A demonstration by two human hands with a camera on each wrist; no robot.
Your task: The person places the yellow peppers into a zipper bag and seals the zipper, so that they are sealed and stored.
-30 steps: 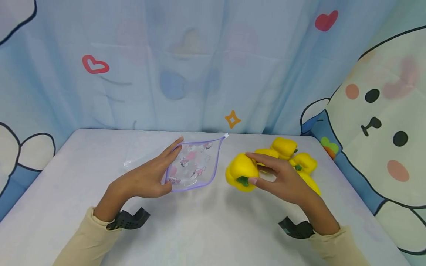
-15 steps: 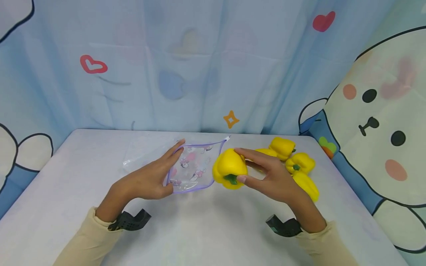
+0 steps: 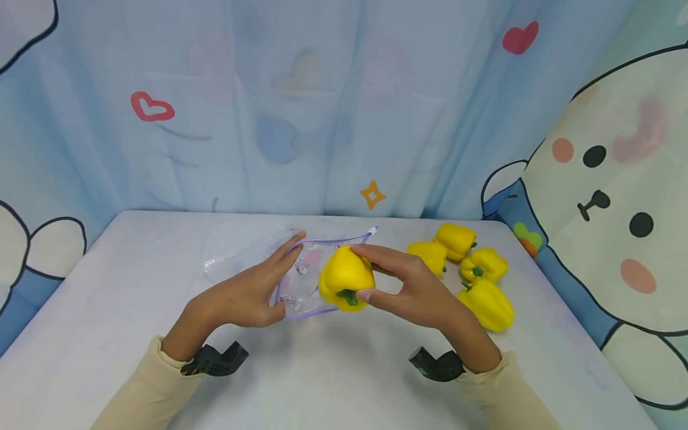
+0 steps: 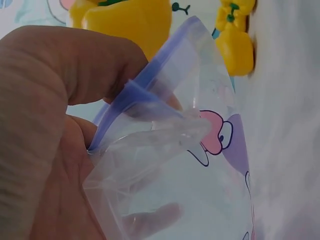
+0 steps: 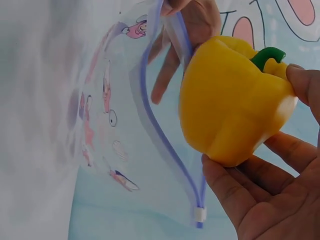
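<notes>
A clear slider zip bag [image 3: 303,289] with a purple rim and pink cartoon prints is held at its mouth by my left hand [image 3: 242,292]. In the left wrist view, the thumb [image 4: 100,65] hooks over the purple rim, and fingers show through the plastic. My right hand [image 3: 416,289] grips a yellow bell pepper [image 3: 346,275] between thumb and fingers, its green stem toward me. The right wrist view has this pepper [image 5: 235,100] right at the parted bag mouth, its body facing the opening. The white slider [image 5: 200,214] sits at the rim's end.
Several more yellow bell peppers [image 3: 486,304] lie grouped on the right of the white table [image 3: 333,382]. A blue cartoon curtain [image 3: 215,149] hangs behind the table. Black wrist cameras [image 3: 215,358] stick out from both sleeves.
My right hand has carried the pepper leftward from beside the other peppers to the bag's mouth. The left hand has shifted slightly right, still holding the bag.
</notes>
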